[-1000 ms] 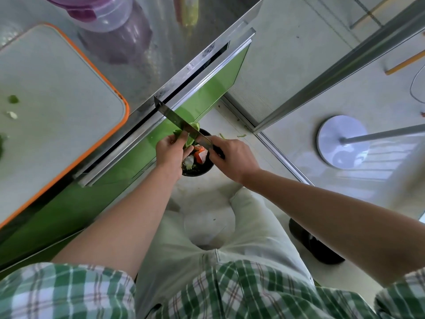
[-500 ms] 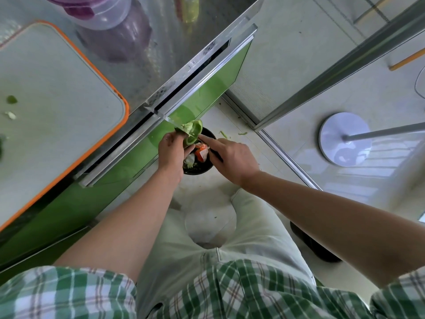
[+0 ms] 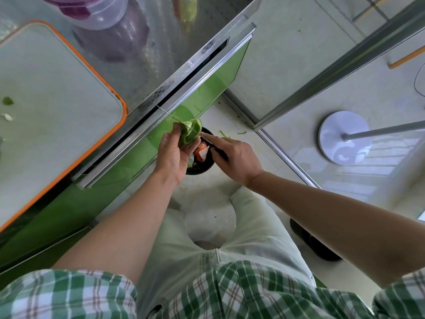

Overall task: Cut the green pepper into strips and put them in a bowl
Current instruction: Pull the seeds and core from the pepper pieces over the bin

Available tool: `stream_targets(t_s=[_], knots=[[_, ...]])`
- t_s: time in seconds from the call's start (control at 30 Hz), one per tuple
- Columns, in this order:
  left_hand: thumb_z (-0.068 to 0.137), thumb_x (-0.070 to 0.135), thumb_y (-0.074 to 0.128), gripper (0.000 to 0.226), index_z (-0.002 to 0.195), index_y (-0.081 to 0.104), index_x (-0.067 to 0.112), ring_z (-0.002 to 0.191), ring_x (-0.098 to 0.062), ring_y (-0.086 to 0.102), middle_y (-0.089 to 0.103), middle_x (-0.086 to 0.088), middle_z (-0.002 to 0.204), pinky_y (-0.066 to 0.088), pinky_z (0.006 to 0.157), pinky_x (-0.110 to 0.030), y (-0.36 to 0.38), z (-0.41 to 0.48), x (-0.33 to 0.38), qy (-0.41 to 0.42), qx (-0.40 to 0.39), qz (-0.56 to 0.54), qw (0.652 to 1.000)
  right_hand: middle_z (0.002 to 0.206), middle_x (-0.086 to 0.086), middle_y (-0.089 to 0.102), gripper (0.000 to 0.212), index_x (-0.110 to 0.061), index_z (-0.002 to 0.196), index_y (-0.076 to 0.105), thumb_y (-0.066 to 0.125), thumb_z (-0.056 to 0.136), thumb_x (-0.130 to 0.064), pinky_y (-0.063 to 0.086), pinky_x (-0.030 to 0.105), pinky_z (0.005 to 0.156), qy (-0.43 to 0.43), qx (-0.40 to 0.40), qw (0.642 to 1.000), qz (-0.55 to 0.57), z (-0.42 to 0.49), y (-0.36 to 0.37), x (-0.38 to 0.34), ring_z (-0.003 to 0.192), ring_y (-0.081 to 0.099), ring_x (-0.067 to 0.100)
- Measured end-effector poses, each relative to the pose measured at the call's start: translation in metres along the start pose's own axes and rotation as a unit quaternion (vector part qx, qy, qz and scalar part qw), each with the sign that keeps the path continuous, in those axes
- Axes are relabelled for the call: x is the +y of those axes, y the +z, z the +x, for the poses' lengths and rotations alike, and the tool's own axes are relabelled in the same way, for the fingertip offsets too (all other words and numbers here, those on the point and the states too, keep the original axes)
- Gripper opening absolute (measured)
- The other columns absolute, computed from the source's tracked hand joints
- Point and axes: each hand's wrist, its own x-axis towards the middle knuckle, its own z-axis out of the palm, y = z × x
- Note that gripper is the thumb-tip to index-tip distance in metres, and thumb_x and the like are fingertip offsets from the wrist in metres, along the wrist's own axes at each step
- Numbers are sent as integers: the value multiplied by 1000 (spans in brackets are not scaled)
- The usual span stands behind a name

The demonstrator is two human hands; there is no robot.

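While our left hand (image 3: 172, 155) curls round the green pepper (image 3: 190, 132), thumb up on its far side, our right hand (image 3: 236, 158) is closed on the dark handle of the knife (image 3: 217, 151). The thin blade lies across the pepper's open hollow, its tip reaching toward the green cabinet front (image 3: 216, 88). Both hands hang off the counter, low over a dark round container (image 3: 202, 170) on the floor that holds orange and pale scraps. We take it for a waste bin, so we judge this step to be trimming out the core and seeds, with no strips cut yet.

To do it well, we should work the edge in short strokes away from the left thumb and turn the pepper rather than the knife. The hollow should face down over the bin so the seeds fall in. A few green bits (image 3: 242, 132) already lie on the floor beyond it. Up on the counter, the orange-rimmed cutting board (image 3: 57, 100) is where the slicing belongs. No bowl for strips is in view.
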Motion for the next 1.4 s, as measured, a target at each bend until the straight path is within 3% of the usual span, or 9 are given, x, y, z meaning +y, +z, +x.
stream_targets(t_s=[0.1,0.3,0.43,0.63,0.73,0.87,1.1,1.27,1.4], knots=[[95,19,60,15,93,49,8,88,-18,69,66,-9,96,57,88,-32,2,-1,-2,33,32,45,998,78,1,65,44,-25,136,53,46,93,-15,46,33,50,1,1,1000,-4,-2,0,0,58,54,22],[96,18,57,12,90,48,12,92,-10,66,64,-3,94,52,98,-33,5,-6,-10,84,42,125,988,81,1,67,44,-23,136,54,46,93,-16,43,30,52,28,5,1000,13,-8,6,-1,61,55,22],[96,20,57,13,91,47,13,84,-5,65,62,-1,91,53,92,-28,5,-7,-12,98,36,156,982,76,2,65,43,-22,134,55,45,92,-18,46,33,53,57,12,998,39,-8,11,-7,60,54,21],[98,21,55,14,90,46,14,86,-4,65,63,-6,96,51,80,-18,4,-10,-17,120,66,159,978,74,3,64,41,-18,130,59,50,90,-14,46,32,48,43,30,999,13,-2,13,-21,59,55,23],[98,20,54,14,90,45,13,81,-1,65,61,-5,92,51,78,-17,3,-13,-18,119,58,164,978,70,2,61,42,-19,131,58,47,91,-16,45,33,46,41,31,999,9,-7,15,-17,55,50,20],[98,18,55,13,90,46,12,82,-3,66,62,-4,93,51,76,-16,9,-18,-27,109,40,172,978,83,4,68,46,-23,132,56,36,91,-26,48,35,51,59,33,998,10,-11,19,-11,64,60,27],[98,24,55,19,87,45,13,90,-9,62,59,-3,94,55,78,-19,15,-15,-27,84,106,141,981,81,4,66,46,-23,134,54,39,91,-23,48,36,52,50,19,999,-12,-15,19,-7,63,59,28],[98,25,55,20,86,46,11,86,-10,64,61,-7,98,56,73,-19,16,-15,-30,73,109,147,980,85,5,67,43,-22,134,55,42,93,-23,46,35,54,78,16,997,-12,-9,24,-12,67,60,30],[97,28,55,22,86,45,12,97,-15,63,59,-9,104,57,84,-24,10,-12,-27,69,135,154,976,75,4,64,36,-19,129,58,49,94,-16,45,32,56,78,2,997,27,-8,20,-15,62,55,22]])
